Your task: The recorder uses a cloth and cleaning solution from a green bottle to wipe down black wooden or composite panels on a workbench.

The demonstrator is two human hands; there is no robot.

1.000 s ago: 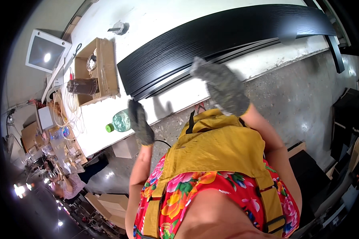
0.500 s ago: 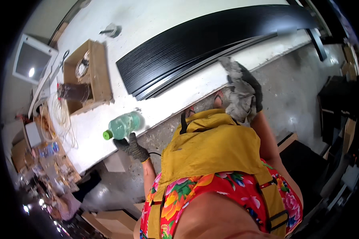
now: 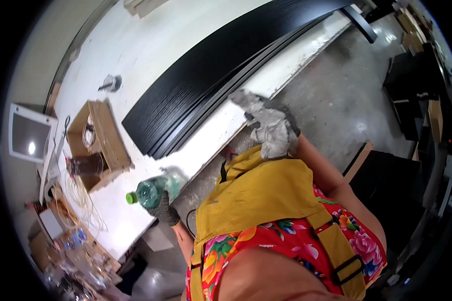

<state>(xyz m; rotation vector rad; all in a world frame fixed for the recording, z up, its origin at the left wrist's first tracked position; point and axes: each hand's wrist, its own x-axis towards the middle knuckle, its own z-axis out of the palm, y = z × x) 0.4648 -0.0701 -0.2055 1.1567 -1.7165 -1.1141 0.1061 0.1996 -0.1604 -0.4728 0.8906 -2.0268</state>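
A clear green plastic bottle (image 3: 154,191) with a bright green cap lies on its side near the front edge of the white table (image 3: 119,230). My left hand (image 3: 164,208), in a dark knit glove, is closed around its near side. In my right hand (image 3: 289,119), also gloved, hangs a crumpled grey rag (image 3: 272,131), partly covering the fingers. The rag reaches over the table edge beside a stack of long black wood-grain boards (image 3: 201,83).
Left of the boards stands an open cardboard box (image 3: 108,145) with a dark jar (image 3: 87,164) and a coil inside. A small cup (image 3: 111,83) is behind it. Pale tubing (image 3: 80,205) and clutter lie at far left. Black panels (image 3: 381,190) rest on the floor at right.
My left hand has closed on the bottle, which it only touched before. My right hand with the rag has moved left. The whole view has turned and shifted.
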